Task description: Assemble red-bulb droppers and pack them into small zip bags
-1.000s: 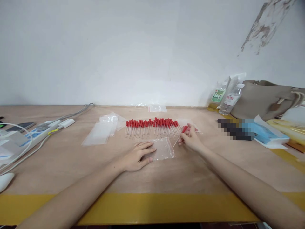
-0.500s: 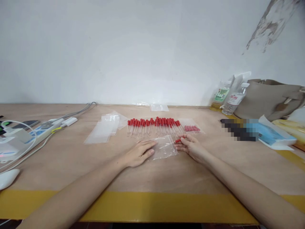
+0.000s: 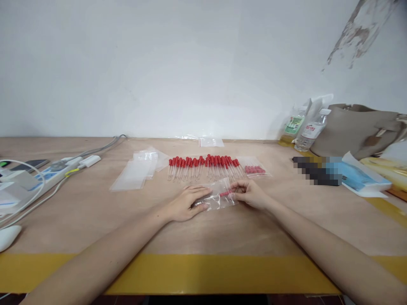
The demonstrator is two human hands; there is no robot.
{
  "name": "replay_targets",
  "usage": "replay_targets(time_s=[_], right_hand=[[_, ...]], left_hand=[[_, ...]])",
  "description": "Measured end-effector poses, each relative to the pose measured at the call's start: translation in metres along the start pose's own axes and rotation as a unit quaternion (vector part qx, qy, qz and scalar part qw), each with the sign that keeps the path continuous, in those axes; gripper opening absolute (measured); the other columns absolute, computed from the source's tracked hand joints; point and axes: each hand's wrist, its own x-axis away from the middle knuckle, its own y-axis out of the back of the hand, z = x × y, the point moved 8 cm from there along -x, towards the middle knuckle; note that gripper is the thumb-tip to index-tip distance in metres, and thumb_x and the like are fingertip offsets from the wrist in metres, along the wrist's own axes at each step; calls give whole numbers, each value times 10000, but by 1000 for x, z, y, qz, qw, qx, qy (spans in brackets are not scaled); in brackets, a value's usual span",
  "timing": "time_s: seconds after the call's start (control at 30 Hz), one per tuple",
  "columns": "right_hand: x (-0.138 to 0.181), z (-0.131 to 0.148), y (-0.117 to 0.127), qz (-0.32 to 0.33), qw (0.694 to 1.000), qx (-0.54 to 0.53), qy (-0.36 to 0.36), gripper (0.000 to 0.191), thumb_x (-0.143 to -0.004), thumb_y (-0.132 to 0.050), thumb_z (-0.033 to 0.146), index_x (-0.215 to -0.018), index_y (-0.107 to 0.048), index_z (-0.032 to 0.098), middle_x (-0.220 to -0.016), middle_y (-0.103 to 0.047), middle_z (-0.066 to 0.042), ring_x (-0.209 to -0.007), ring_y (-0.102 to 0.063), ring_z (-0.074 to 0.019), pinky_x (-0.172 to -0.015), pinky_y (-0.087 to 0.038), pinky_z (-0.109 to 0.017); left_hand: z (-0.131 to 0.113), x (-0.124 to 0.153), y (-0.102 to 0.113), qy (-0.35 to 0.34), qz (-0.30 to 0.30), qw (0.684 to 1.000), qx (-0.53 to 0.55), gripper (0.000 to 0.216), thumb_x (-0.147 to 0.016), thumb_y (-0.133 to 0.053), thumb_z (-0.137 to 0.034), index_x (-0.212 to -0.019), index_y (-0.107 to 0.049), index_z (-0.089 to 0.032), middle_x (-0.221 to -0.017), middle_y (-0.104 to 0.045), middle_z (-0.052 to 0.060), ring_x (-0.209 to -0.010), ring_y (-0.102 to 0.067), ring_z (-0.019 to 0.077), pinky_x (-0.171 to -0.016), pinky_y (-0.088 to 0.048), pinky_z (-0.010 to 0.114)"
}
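A small clear plastic bag (image 3: pixel 214 197) lies on the wooden table in front of me. My left hand (image 3: pixel 187 204) rests on the bag's left end, fingers curled onto it. My right hand (image 3: pixel 249 193) pinches the bag's right opening, where the red bulb of a glass dropper (image 3: pixel 224 194) shows inside the plastic. Just beyond lies a long row of red-bulbed glass droppers (image 3: pixel 203 167). To its right sits a filled bag of droppers (image 3: pixel 254 169).
A stack of empty clear bags (image 3: pixel 136 173) lies at the left, another bag (image 3: pixel 210 142) by the wall. A power strip with cables (image 3: pixel 54 171) and a white mouse (image 3: pixel 8 237) are far left. Two bottles (image 3: pixel 302 127), a grey handbag (image 3: pixel 359 131) and papers (image 3: pixel 359 176) stand right.
My right hand carried one dropper from beside the row down to the bag and slid it in. The left hand stayed on the bag, its fingers curling in a little.
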Motion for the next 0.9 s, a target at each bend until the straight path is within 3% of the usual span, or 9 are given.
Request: replay_targets(time_s=[0.23, 0.33, 0.43, 0.63, 0.77, 0.9], right_hand=[[-3, 9, -16, 23, 999, 41, 11, 264, -491, -751, 376, -578, -630, 158, -503, -526, 48, -427, -412, -50, -421, -331, -182], [-3, 2, -18, 20, 999, 26, -8, 295, -517, -736, 414, -603, -631, 152, -518, -559, 25, -472, -485, -88, -459, -385, -213], [-4, -6, -11, -1, 999, 15, -33, 352, -446, -787, 350, -689, -636, 145, -593, -612, 7, -545, -550, -115, -528, -438, -241], [-3, -14, -7, 55, 996, 5, -66, 397, -486, -773, 356, -793, -646, 139, -755, -665, -27, -691, -607, -139, -684, -469, -285], [-2, -14, -3, 54, 996, 35, -65, 337, -467, -779, 346, -665, -609, 133, -645, -637, -4, -600, -579, -114, -600, -451, -250], [-4, -7, 15, 87, 985, 119, -88, 282, -519, -752, 315, -694, -623, 135, -607, -618, 4, -548, -545, -94, -526, -417, -208]], left_hand=[[0, -4, -7, -8, 24, 1000, -9, 441, -871, -414, -403, -1291, -407, -266, -1326, -440, 45, -1248, -352, 207, -1032, -271, 419], [-1, -5, -9, -12, 26, 1000, -7, 430, -874, -412, -404, -1285, -415, -278, -1325, -440, 44, -1243, -360, 209, -1032, -268, 423], [0, -5, -6, -3, 15, 1000, -2, 437, -871, -418, -407, -1284, -418, -265, -1353, -401, 56, -1258, -336, 211, -1035, -267, 419], [11, 5, 9, 22, -10, 999, 35, 394, -871, -428, -381, -1238, -475, -245, -1296, -461, 67, -1187, -426, 202, -980, -360, 387], [14, 10, 8, 9, 2, 999, 44, 393, -850, -475, -368, -1224, -490, -252, -1254, -501, 62, -1137, -472, 195, -964, -378, 373], [15, 11, 5, 2, 5, 999, 42, 348, -855, -467, -365, -1175, -541, -251, -1256, -496, 59, -1141, -466, 192, -965, -374, 367]])
